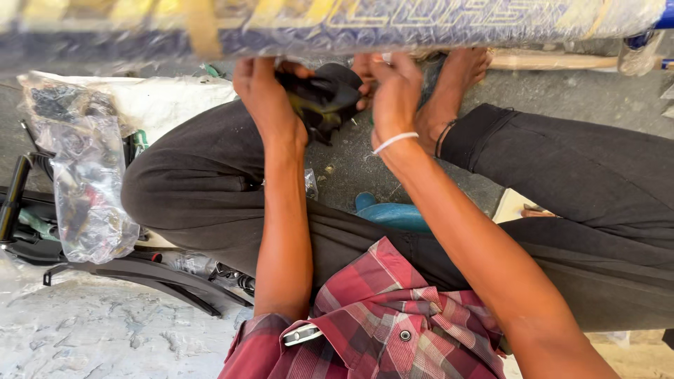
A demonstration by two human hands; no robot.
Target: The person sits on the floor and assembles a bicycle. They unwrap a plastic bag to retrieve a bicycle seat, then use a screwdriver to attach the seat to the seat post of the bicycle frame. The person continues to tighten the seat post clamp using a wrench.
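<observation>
Seen from above, seated cross-legged on a rough concrete floor [105,337]. Both hands raised ahead of the knees, close together, clamped on one black plastic part [324,98] with a dull yellowish patch on its face. Left hand [261,88] gripping the part's left end, fingers curled over the top; right hand [393,91] pinching at its right end, thin white band at the wrist. Part held between the two, long axis running roughly left to right, just under a frame tube [337,24] wrapped in bubble plastic, blue and yellow, crossing the top of the view. Both hands equally near; tube directly beyond the fingertips. Off to the left, well apart: a crinkled clear bag [88,189] of small dark pieces, and curved black mudguards [147,277], smooth and matte.
</observation>
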